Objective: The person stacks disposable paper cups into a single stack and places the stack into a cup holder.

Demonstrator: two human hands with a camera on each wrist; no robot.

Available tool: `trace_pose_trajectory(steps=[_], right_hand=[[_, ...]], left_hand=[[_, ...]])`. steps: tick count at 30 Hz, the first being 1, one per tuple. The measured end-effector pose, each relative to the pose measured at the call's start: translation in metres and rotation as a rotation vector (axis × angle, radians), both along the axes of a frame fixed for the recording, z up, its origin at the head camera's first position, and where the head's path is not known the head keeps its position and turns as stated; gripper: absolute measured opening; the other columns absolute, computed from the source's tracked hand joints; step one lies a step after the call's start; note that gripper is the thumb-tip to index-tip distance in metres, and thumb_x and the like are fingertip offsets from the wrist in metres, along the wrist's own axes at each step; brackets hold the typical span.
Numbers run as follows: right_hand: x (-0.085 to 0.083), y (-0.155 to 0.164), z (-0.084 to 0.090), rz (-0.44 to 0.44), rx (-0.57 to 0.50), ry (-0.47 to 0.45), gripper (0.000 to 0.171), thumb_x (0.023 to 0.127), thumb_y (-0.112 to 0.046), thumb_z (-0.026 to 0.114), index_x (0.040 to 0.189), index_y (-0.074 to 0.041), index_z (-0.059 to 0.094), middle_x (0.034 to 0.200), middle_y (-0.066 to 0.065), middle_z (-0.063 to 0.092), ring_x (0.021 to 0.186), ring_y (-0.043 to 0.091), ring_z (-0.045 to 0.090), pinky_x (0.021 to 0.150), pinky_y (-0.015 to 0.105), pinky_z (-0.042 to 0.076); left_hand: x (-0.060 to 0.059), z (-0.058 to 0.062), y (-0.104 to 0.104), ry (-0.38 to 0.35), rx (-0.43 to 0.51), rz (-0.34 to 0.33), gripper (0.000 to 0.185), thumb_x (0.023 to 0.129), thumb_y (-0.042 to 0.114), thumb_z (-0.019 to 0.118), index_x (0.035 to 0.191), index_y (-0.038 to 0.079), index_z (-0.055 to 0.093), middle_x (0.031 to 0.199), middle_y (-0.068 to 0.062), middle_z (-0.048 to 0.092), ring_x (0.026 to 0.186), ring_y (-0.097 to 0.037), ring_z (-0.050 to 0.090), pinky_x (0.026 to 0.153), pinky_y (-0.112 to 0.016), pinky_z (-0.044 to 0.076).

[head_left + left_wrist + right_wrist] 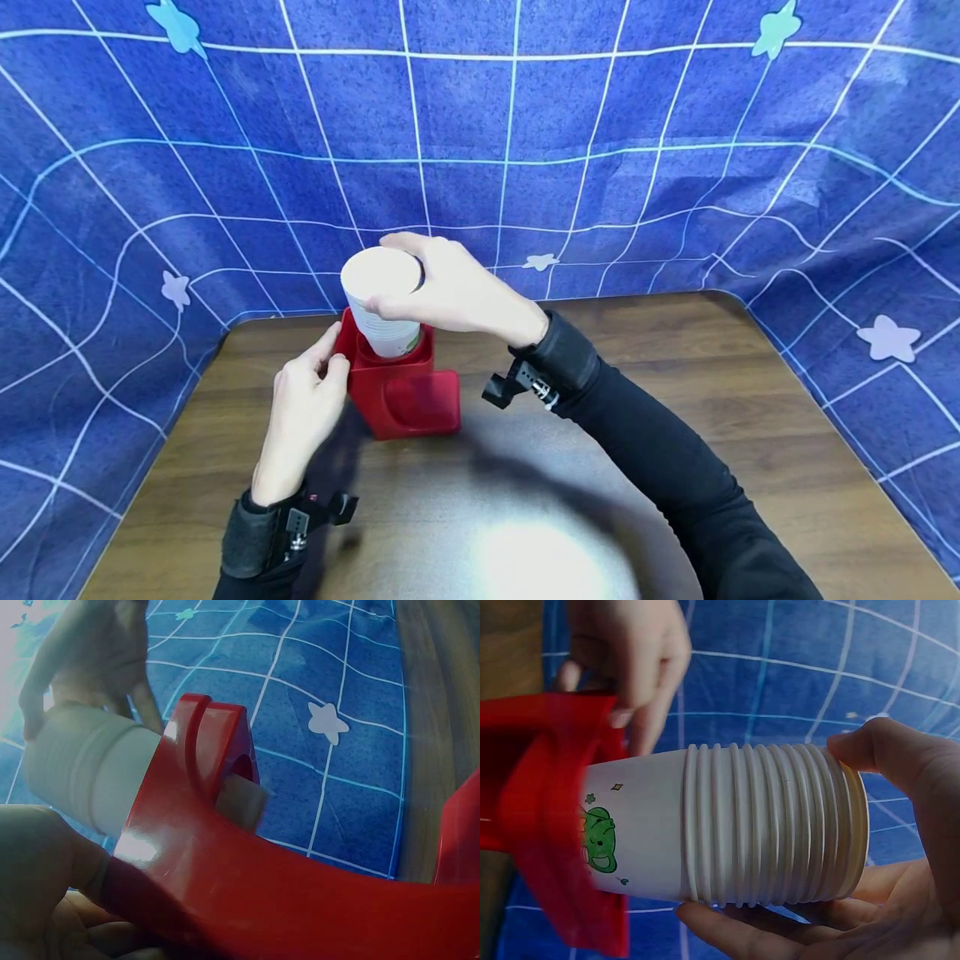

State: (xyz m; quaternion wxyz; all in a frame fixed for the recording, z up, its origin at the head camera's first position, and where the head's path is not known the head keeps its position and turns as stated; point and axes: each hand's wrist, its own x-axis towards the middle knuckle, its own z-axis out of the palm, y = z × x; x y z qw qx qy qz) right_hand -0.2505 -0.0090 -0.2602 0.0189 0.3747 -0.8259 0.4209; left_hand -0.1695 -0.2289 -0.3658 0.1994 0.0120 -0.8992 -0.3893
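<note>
A stack of white paper cups (375, 271) stands slightly tilted, its lower end inside the top opening of a red cup holder (420, 404). My right hand (468, 287) grips the stack near its upper rims, thumb on one side and fingers on the other. A green cartoon animal (600, 840) is printed on the outermost cup, partly hidden by the holder's edge. With thumb and fingers, my left hand (303, 408) holds the left edge of the holder. In the left wrist view a pale piece (241, 802) shows through a gap in the holder.
The holder stands on a brown wooden table (675, 392), towards its back left. Behind and beside the table hangs a blue cloth (465, 108) with white grid lines and stars. Light glares off the table near the front.
</note>
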Motion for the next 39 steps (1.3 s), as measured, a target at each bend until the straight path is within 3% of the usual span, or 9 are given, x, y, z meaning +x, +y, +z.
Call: trace_pose_trajectory(steps=[8,14,17,22,26,33,39], right_hand=[[-0.006,-0.011,-0.021,0.030,0.024,-0.025,0.060,0.084,-0.034,0.080,0.134,-0.008,0.060,0.114,0.004,0.071,0.100,0.013,0.065,0.079,0.023,0.057],[-0.007,-0.015,-0.033,0.052,0.026,-0.033,0.045,0.084,-0.032,0.081,0.119,-0.009,0.065,0.100,0.001,0.071,0.090,0.013,0.064,0.073,0.022,0.055],[-0.007,-0.016,-0.038,0.041,0.046,-0.029,0.049,0.084,-0.033,0.080,0.124,-0.008,0.064,0.105,0.003,0.071,0.094,0.014,0.065,0.076,0.023,0.056],[-0.005,-0.016,-0.045,0.031,0.094,-0.027,0.073,0.086,-0.034,0.078,0.146,-0.004,0.051,0.134,0.008,0.064,0.116,0.016,0.061,0.095,0.024,0.055],[-0.005,-0.015,-0.051,0.042,0.113,-0.010,0.072,0.088,-0.032,0.075,0.149,-0.005,0.049,0.143,0.009,0.059,0.126,0.018,0.058,0.105,0.027,0.051],[-0.008,-0.009,-0.060,0.077,0.072,0.006,0.058,0.093,-0.025,0.067,0.146,-0.006,0.053,0.144,0.007,0.061,0.127,0.021,0.060,0.108,0.027,0.050],[-0.005,-0.002,-0.063,0.078,0.059,0.115,0.049,0.094,-0.026,0.065,0.139,-0.005,0.060,0.134,0.010,0.066,0.118,0.021,0.063,0.100,0.027,0.052]], left_hand=[[0.001,0.002,0.001,0.005,-0.010,0.003,0.047,0.102,0.014,0.044,0.148,0.011,0.056,0.136,-0.018,0.065,0.110,-0.036,0.068,0.092,-0.052,0.051],[0.001,0.002,0.002,-0.004,-0.005,0.003,0.047,0.102,0.014,0.045,0.147,0.009,0.056,0.136,-0.018,0.064,0.119,-0.039,0.066,0.097,-0.055,0.051],[0.002,0.002,0.001,-0.006,0.001,0.004,0.047,0.102,0.015,0.045,0.147,0.009,0.056,0.138,-0.018,0.064,0.122,-0.040,0.065,0.100,-0.056,0.050],[0.002,0.002,0.001,-0.006,0.003,0.002,0.047,0.102,0.015,0.045,0.148,0.009,0.055,0.139,-0.018,0.062,0.122,-0.040,0.065,0.100,-0.057,0.051],[0.003,0.003,0.002,-0.008,0.008,-0.007,0.047,0.102,0.015,0.045,0.148,0.007,0.054,0.141,-0.019,0.061,0.121,-0.039,0.065,0.100,-0.057,0.052],[0.002,0.002,0.002,-0.020,0.013,-0.010,0.048,0.103,0.015,0.045,0.150,0.009,0.053,0.144,-0.017,0.059,0.123,-0.038,0.065,0.103,-0.057,0.053],[0.002,0.002,0.001,-0.029,0.010,-0.014,0.048,0.104,0.017,0.046,0.151,0.010,0.051,0.145,-0.016,0.059,0.125,-0.037,0.064,0.105,-0.055,0.052]])
